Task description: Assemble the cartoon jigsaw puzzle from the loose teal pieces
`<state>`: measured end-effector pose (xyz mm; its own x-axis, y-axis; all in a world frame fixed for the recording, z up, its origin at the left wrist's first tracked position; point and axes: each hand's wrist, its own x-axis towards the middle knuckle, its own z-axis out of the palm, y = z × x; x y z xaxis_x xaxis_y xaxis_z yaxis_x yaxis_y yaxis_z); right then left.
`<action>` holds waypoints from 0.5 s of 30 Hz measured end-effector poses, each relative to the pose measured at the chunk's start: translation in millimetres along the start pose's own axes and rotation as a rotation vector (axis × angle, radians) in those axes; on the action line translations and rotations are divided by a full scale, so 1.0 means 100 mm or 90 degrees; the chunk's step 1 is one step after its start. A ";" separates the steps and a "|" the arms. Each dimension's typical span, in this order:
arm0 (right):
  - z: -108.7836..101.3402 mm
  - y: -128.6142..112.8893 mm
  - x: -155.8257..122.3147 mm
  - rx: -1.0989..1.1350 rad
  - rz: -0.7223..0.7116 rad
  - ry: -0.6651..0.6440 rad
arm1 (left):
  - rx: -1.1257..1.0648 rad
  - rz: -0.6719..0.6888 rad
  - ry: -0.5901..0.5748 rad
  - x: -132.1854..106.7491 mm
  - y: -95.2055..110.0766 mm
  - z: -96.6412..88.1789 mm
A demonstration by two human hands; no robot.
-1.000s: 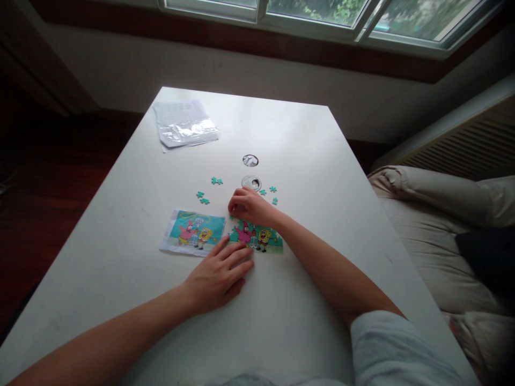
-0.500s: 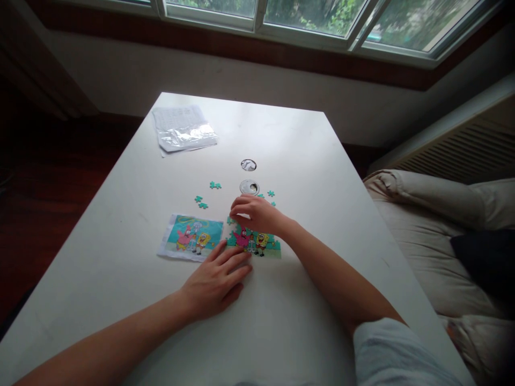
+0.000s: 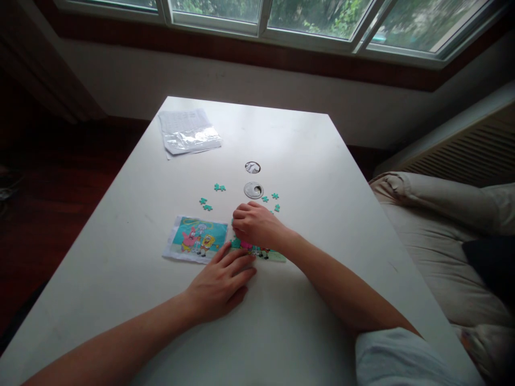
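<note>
A partly assembled jigsaw puzzle [image 3: 278, 256] with cartoon figures lies on the white table, much of it hidden under my right hand [image 3: 257, 224]. That hand's fingers are curled down at the puzzle's upper left, and a sliver of teal puzzle piece shows at the fingertips. My left hand [image 3: 223, 281] lies flat with fingers spread, its tips touching the puzzle's lower left edge. Just left of the puzzle is a reference picture [image 3: 199, 238] of the same cartoon scene on a white-edged sheet. Loose teal puzzle pieces [image 3: 219, 187] lie beyond it, and more teal pieces [image 3: 275, 196] lie beyond my right hand.
Two round inserts, a far hole [image 3: 252, 167] and a nearer grommet [image 3: 253, 190], sit in the tabletop [image 3: 306, 155]. A clear plastic bag with paper [image 3: 191, 131] lies at the far left. A beige sofa [image 3: 418, 214] stands along the right side.
My right hand has come down and closer over the puzzle, its fingers more curled, covering more of the cartoon figures. My left hand stays at the lower edge. The view has shifted slightly.
</note>
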<state>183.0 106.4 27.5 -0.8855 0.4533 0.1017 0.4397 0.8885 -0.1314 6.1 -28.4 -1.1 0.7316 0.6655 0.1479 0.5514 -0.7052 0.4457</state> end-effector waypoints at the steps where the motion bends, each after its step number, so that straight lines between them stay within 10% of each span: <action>1: 0.00 -0.02 0.00 -0.004 0.005 -0.001 | 0.001 0.001 0.002 0.00 0.00 0.00; 15: -0.13 -0.23 -0.02 -0.018 0.069 -0.049 | -0.003 0.003 0.000 0.00 0.00 -0.01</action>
<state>176.4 86.5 42.8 -0.8413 0.5405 0.0128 0.5361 0.8370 -0.1101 5.2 -28.1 -0.6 0.7345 0.6619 0.1495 0.5460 -0.7073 0.4491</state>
